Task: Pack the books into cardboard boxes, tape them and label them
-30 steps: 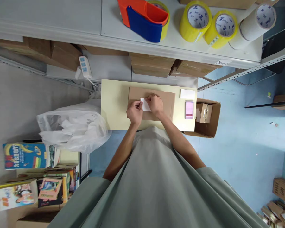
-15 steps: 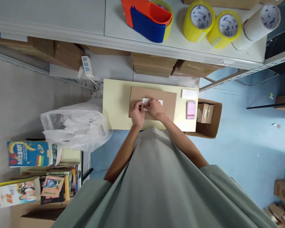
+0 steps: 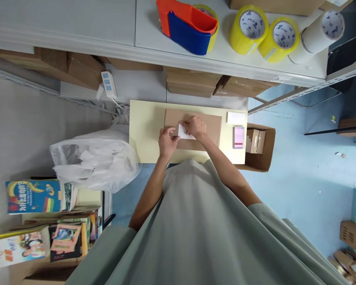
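Probably light, creasable slip [image 3: 184, 135] | best taken by edges | left hand [image 3: 167, 143] parted, thumb at corner | right hand [image 3: 197, 126] on it, can't tell grip

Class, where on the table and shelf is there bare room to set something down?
Bare: the table, between its left edge and the box; the shelf, left of the tape dispenser. Crowded: over the box, with left hand, right hand and paper; the table's right end, with pink item and white block; the shelf's right, with tape rolls.
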Available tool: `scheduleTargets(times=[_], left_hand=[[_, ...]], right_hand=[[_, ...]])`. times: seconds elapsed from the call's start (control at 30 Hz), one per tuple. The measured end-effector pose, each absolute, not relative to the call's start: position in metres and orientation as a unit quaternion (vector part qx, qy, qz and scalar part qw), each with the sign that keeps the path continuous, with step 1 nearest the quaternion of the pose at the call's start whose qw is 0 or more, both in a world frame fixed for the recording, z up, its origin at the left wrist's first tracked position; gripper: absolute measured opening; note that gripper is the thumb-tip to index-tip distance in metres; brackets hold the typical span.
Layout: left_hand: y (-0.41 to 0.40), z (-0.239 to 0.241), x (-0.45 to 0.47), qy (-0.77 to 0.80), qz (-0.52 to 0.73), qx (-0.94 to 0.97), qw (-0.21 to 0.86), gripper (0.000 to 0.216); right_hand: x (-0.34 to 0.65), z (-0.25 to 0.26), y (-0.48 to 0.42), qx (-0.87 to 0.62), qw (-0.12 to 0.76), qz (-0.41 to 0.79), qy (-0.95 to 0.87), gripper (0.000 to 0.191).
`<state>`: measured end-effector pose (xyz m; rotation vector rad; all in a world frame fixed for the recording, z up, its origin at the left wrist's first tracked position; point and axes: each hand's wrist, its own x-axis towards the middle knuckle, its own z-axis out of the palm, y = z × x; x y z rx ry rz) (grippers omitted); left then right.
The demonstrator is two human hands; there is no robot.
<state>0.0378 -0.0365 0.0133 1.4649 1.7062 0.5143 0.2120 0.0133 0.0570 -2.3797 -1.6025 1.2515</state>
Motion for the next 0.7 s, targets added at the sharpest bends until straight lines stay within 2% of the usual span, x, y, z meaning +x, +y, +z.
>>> scheduleTargets(times=[0.2, 0.37, 0.53, 0.7], left_hand=[[-0.027, 0.014, 0.034, 0.663, 0.184, 0.609, 0.395, 0.044], [-0.017, 0.021, 0.033, 0.653, 0.135, 0.632, 0.395, 0.044], [-0.005, 0.024, 0.027, 0.630, 0.096, 0.648, 0.418, 0.045], [-0.008, 0.025, 0.022, 0.617, 0.108, 0.660, 0.415, 0.043]], right_hand=[[0.208, 0.060, -0.021, -0.729, -0.026, 0.468, -0.498, 0.047], [0.212, 0.047, -0.001, -0.724, 0.030, 0.542, -0.426, 0.045], [0.204, 0.038, 0.016, -0.755, 0.092, 0.504, -0.408, 0.047], [0.203, 0.041, -0.020, -0.788, 0.116, 0.470, -0.381, 0.051]])
